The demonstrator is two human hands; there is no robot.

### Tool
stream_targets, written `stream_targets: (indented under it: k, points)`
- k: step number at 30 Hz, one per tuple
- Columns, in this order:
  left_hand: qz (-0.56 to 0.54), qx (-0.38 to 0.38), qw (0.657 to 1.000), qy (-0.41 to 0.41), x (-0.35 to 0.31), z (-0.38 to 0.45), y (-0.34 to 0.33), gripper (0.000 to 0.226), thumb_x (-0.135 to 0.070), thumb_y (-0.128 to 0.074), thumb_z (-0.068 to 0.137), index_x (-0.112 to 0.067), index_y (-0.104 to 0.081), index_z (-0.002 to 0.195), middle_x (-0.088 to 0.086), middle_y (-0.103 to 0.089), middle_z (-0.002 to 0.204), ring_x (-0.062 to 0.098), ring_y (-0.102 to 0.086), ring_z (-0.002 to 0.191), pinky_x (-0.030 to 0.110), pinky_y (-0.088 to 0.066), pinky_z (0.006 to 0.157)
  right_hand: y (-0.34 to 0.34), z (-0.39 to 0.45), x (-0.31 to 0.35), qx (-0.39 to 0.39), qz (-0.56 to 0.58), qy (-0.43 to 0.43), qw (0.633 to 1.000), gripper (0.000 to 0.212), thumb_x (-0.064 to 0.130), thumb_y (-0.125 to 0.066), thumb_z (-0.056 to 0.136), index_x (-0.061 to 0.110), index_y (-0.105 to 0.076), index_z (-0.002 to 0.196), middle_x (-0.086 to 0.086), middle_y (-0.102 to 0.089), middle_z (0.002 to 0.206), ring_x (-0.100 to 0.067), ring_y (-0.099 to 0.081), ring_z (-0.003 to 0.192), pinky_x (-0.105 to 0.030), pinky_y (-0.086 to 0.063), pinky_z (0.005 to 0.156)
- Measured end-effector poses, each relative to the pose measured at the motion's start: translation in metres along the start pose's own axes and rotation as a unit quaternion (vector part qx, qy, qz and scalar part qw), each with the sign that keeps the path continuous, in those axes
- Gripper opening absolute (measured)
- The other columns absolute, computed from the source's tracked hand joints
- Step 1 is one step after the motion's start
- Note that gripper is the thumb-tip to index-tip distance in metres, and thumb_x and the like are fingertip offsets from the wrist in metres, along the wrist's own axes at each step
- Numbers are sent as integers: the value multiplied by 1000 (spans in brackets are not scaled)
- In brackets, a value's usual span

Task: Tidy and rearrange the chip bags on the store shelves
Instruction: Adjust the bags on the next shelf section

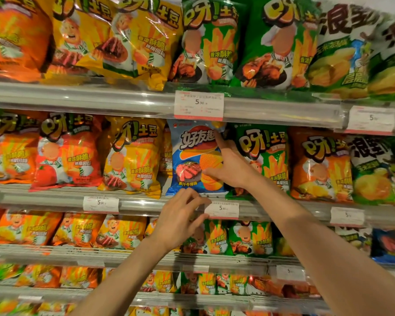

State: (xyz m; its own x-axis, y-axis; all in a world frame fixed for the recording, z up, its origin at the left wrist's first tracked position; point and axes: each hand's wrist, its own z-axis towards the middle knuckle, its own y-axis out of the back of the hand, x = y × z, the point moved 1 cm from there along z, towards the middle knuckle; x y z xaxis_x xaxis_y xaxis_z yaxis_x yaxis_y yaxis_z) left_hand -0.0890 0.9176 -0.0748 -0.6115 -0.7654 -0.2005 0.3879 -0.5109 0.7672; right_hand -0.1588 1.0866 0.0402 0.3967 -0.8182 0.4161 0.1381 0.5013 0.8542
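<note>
A blue chip bag [193, 159] stands upright on the second shelf [55, 198] from the top, its long axis vertical, printed face outward and top seam tucked just under the price tag [198, 105] of the shelf above. It sits between a yellow bag [134, 156] at its 9 o'clock and a green bag [263, 156] at its 3 o'clock.

The right hand [229, 166] lies against the blue bag's right edge: index finger straight up toward 12 o'clock along the side, thumb pressed on the front near the pictured chips, so this grip is clamped on the bag. The left hand [180, 218], at the bag's 6 o'clock, has fingers loosely curled around nothing, fingertips near the bottom seam and the shelf rail; whether they touch is unclear.

Metal store shelves run in tiers, packed with orange, yellow, red and green bags, white price tags clipped along the rails.
</note>
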Motion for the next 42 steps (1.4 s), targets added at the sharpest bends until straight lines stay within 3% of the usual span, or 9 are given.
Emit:
stream_targets:
  k: [9, 15, 18, 20, 23, 27, 31, 36, 42]
  points:
    - [-11, -6, 1000, -4, 2, -1, -1, 32, -36, -69, 91, -24, -64, 120, -4, -53, 105, 14, -50, 96, 28, -46, 73, -12, 2, 0, -21, -55, -11, 998, 114, 47, -74, 86, 34, 12, 160, -19, -25, 161, -38, -54, 128, -42, -51, 98]
    - [-5, -2, 1000, -5, -1, -2, 2, 32, -34, -69, 91, -22, -64, 121, -2, -55, 105, 16, -52, 97, 28, -46, 74, -12, -6, 1, -64, -14, 4, 998, 109, 41, -76, 86, 31, 2, 161, -15, -28, 158, -35, -50, 132, -39, -48, 100]
    - [-10, -11, 1000, 7, -7, -3, 4, 31, -31, -70, 91, -19, -66, 119, -1, -56, 105, 18, -53, 96, 30, -47, 74, -6, -21, -1, -107, -16, 25, 994, 101, 44, -72, 89, 34, -2, 161, -9, -30, 158, -25, -53, 128, -23, -45, 83]
    - [-22, -29, 999, 26, -12, -3, 5, 28, -28, -72, 90, -17, -67, 115, -1, -57, 102, 18, -54, 94, 33, -49, 73, 3, -34, -3, -137, -55, 49, 988, 91, 45, -67, 92, 32, -9, 160, -4, -34, 157, -21, -56, 125, -28, -49, 75]
    - [-14, -35, 999, 25, -20, -2, 2, 27, -26, -73, 89, -15, -68, 112, 0, -56, 101, 20, -54, 92, 36, -50, 71, 17, -56, -14, -185, -27, 102, 977, 68, 28, -67, 95, 16, -35, 154, -10, -42, 146, -27, -52, 129, -48, -53, 95]
    - [8, -35, 999, 10, -23, 3, -2, 30, -32, -73, 88, -16, -68, 113, 0, -57, 102, 19, -53, 94, 33, -49, 73, 37, -82, -50, -275, -50, 50, 959, 48, 26, -69, 93, 10, -56, 137, -18, -41, 145, -32, -41, 137, -45, -40, 113]
    - [22, -41, 999, 7, -20, 7, -7, 30, -36, -73, 87, -18, -69, 111, -3, -58, 101, 18, -55, 92, 32, -49, 70, 44, -91, -87, -255, 9, -23, 967, 61, 36, -72, 89, 19, -47, 141, -14, -41, 141, -25, -39, 134, -44, -39, 112]
    - [18, -45, 999, 10, -16, 7, -10, 30, -41, -71, 88, -21, -69, 111, -6, -57, 100, 14, -55, 90, 30, -48, 66, 34, -81, -104, -119, 222, -139, 958, 102, 47, -73, 87, 25, -4, 160, 0, -30, 162, -19, -31, 148, -43, -29, 122]
    - [19, -44, 999, 12, -17, 7, -9, 34, -47, -63, 90, -20, -68, 110, -4, -55, 97, 17, -56, 88, 32, -49, 66, 13, -72, -96, -139, 261, -143, 944, 105, 52, -73, 84, 28, -4, 160, 1, -38, 158, -19, -39, 145, -41, -32, 120]
